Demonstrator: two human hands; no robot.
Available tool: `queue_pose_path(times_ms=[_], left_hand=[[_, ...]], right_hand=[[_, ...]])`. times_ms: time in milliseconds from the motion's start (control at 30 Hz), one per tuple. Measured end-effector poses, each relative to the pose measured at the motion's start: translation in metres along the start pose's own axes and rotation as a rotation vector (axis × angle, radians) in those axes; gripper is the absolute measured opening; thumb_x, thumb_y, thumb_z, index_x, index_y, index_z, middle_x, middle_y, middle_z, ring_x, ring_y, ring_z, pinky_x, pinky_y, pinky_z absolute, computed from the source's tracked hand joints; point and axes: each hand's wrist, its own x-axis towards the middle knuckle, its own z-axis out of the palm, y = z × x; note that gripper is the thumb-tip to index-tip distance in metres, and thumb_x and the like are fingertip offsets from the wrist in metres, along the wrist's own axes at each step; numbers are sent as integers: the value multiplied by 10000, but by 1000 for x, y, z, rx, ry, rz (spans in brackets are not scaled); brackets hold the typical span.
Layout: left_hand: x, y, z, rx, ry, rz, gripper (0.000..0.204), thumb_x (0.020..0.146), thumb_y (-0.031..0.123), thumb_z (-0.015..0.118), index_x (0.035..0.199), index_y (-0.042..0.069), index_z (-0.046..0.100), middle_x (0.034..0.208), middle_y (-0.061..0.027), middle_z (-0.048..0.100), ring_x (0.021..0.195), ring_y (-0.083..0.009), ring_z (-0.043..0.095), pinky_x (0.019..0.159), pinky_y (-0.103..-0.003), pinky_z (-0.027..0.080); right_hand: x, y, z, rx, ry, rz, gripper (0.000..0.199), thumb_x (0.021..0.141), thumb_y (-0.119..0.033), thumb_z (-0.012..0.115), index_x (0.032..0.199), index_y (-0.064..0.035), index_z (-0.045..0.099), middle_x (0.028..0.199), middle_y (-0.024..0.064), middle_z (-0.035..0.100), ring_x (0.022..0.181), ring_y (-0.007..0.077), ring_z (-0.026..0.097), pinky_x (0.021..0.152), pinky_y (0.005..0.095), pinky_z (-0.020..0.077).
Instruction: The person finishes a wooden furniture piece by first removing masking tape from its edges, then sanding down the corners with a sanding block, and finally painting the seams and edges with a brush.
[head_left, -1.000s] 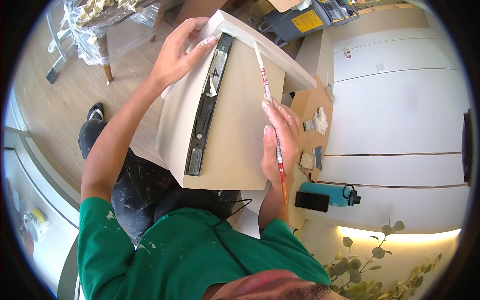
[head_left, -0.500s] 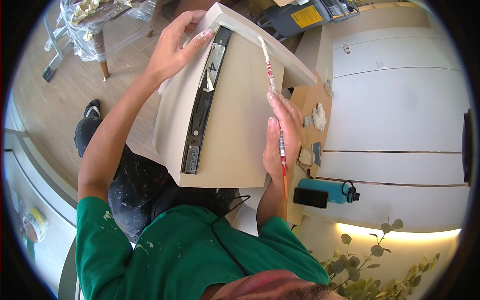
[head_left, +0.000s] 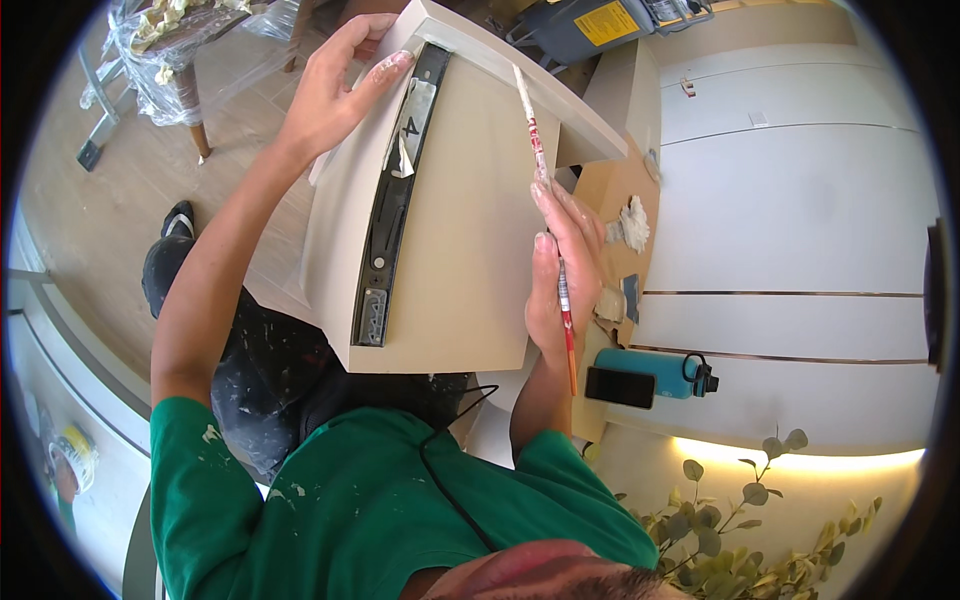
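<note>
A cream drawer (head_left: 465, 230) stands tilted before my body, one side facing me. A black metal drawer slide (head_left: 384, 235) runs along that side, with a torn, marked label on it. My left hand (head_left: 333, 95) is closed over the drawer's far left corner, thumb on the near face and fingers behind the edge. In my right hand (head_left: 567, 255) is a thin paintbrush (head_left: 533, 130) with a red and white handle, its white-coated tip pointing away from me near the front panel. I cannot tell whether the tip touches it. White smears mark my fingers.
To the right, a wooden surface holds a white crumpled clump (head_left: 634, 224), a phone (head_left: 620, 387) and a teal bottle (head_left: 672, 372). White cabinet fronts (head_left: 780, 220) and a leafy plant (head_left: 710, 535) lie beyond. A plastic-wrapped chair (head_left: 188, 95) stands far left; a grey bin (head_left: 575, 32) is at the back.
The drawer has shifted slightly left, and my left hand with it. My right hand keeps nearly the same place, its grip on the paintbrush unchanged.
</note>
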Motion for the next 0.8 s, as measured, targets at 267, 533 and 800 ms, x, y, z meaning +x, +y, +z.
queue_pose_path(times_ms=[267,533,800], left_hand=[[0,-3,1,-2,1,18,436,1008,264,665,1353,8,591,1164,-105,668,1096,-203,609,1031,-365,464],[1,-2,3,-9,3,3,408,1015,243,651,1340,3,599,1157,-97,670,1103,-201,609,1043,-364,457],[2,-5,4,-17,48,68,433,979,299,705,1293,9,635,1105,-104,714,1014,-198,647,945,-364,513]], right_hand=[[-2,5,1,0,22,18,356,999,-88,529,1305,12,679,1310,171,683,1224,336,586,1082,427,404],[-7,11,-3,-17,40,39,352,1018,-108,522,1306,19,678,1314,175,681,1226,336,586,1081,431,405],[-15,16,-7,-20,69,94,350,1034,-117,513,1309,28,675,1324,179,678,1234,340,584,1089,429,403]])
